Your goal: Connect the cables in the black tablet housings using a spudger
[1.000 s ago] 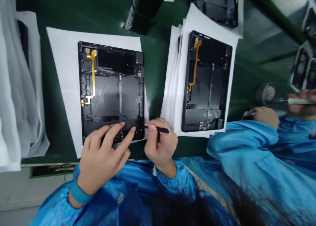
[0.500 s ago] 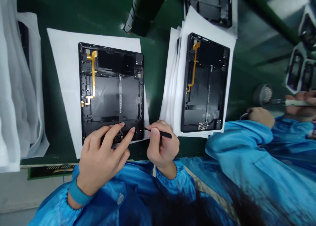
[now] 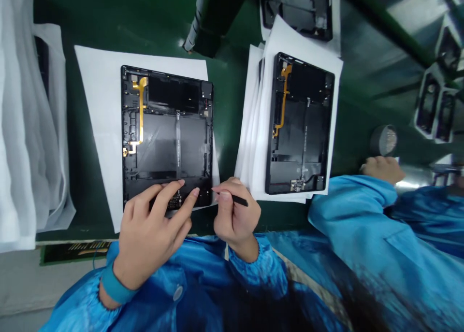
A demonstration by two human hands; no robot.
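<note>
A black tablet housing [image 3: 163, 143] with an orange flex cable [image 3: 141, 114] lies on a white sheet [image 3: 99, 109]. My left hand [image 3: 150, 230] rests over its lower edge, fingers spread, with fingertips beside a small circuit board [image 3: 175, 201] that they partly cover. At the lower right corner of the housing, my right hand [image 3: 237, 216] pinches a slim black tool [image 3: 239, 201] like a pen. The tool points left toward the housing's side edge. Its tip is hidden by my fingers, so I cannot tell whether it touches.
To the right, a second housing [image 3: 300, 129] lies on stacked white sheets [image 3: 250, 138], and another housing [image 3: 297, 6] is behind it. White sheets [image 3: 47, 143] hang together at left. A dark post [image 3: 217, 22] stands at the back. A co-worker's hand [image 3: 383, 170] is near a round dish [image 3: 383, 139].
My hands keep nearly the same places on the housing; the view has shifted slightly. At far right, a co-worker's other hand with a light-handled tool has left the dish and gone out of sight.
</note>
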